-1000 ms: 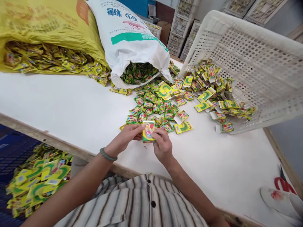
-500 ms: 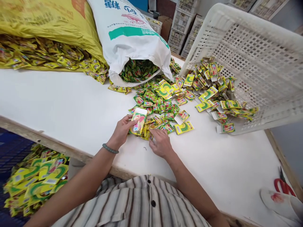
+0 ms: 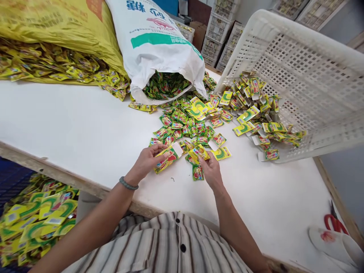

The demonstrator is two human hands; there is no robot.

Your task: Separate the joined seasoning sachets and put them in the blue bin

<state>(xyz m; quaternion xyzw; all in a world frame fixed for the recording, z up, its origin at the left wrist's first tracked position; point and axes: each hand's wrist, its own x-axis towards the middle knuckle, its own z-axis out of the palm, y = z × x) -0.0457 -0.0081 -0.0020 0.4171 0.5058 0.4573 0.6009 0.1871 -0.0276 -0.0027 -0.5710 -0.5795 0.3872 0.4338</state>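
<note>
My left hand (image 3: pixel 146 162) is closed on a small yellow-green carton (image 3: pixel 167 159), tilted with its white flap up to the right. Between the thumb and fingers of my right hand (image 3: pixel 212 170) is a yellow candy sachet (image 3: pixel 198 153), held just right of the carton and apart from it. Below that sachet a green sachet (image 3: pixel 198 172) shows; whether my right hand also grips it I cannot tell. Beyond both hands lies a pile of green sachets (image 3: pixel 182 121), with several yellow cartons (image 3: pixel 199 108) on top and at its right side.
A white sack (image 3: pixel 167 57) spills sachets at the back. A yellow bag (image 3: pixel 62 22) with yellow sachets lies left. On the right a tipped white basket (image 3: pixel 313 72) holds cartons. Red scissors (image 3: pixel 335 223) and a cup (image 3: pixel 335 242) sit front right. Below the table edge, a crate (image 3: pixel 14 185) holds cartons.
My right hand has moved right and lifted a yellow sachet from the pile. The carton in my left hand has turned from upright to slanting, its flap toward my right hand.
</note>
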